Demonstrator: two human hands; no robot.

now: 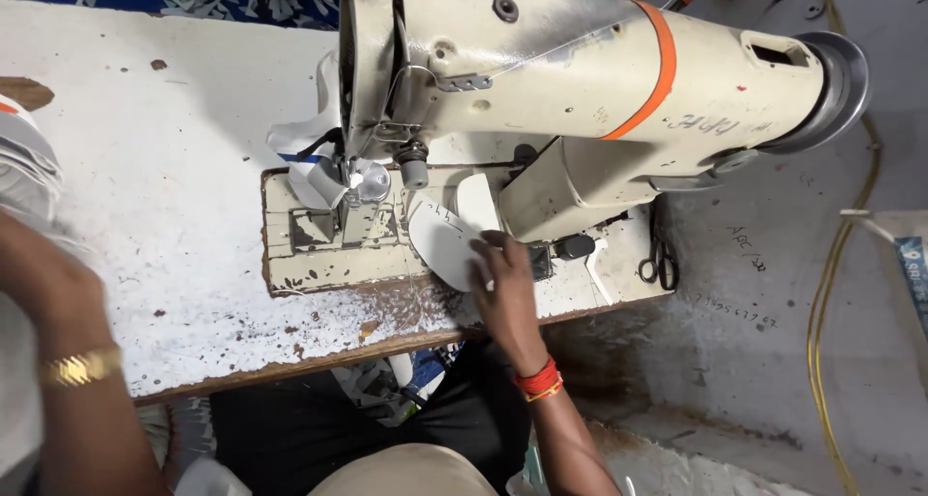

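Right hand [505,288] flat, fingers spread, pressing near edge of white oval leather piece [447,240] on cream sewing machine [580,80] bed; left hand [43,283] blurred, grip indiscernible.

Chipped painted wooden table [174,216], perhaps leathery white piece [440,240]

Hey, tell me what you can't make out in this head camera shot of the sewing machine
- Left hand: blurred, partly cut off by the left edge; any hold unclear.
- Needle area: hidden under the machine head.
- White piece: its right part is covered by the right hand.
- Scissors: small, blades indistinct.
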